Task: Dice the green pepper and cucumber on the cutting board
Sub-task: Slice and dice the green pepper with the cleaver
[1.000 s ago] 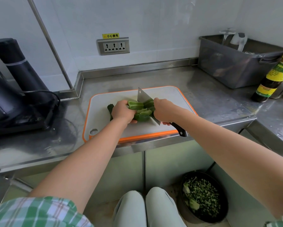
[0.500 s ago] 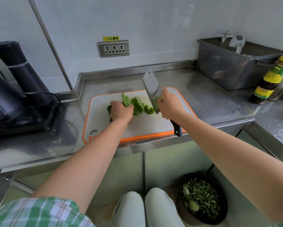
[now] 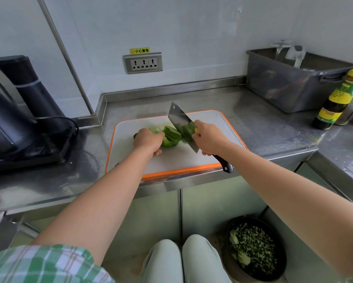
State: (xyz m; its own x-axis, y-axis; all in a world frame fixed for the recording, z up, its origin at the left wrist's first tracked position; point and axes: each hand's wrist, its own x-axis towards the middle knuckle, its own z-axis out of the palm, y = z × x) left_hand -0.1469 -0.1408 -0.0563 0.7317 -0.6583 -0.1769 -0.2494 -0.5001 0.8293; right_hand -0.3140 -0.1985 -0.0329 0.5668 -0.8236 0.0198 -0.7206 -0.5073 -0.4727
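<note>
Lowered now, the cleaver (image 3: 180, 124) in the right hand's (image 3: 209, 139) closed grip meets the green pepper (image 3: 171, 137) between both hands; the left hand (image 3: 148, 140) clamps it, so a slip could nick fingers.

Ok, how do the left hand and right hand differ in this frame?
The left hand curls over the green pepper, pinning it on the cutting board; the right hand grips the cleaver by its handle. The left hand sits low against the board, while the right hand holds the blade tilted, far end raised. Both are over the board, on either side of the pepper.
</note>
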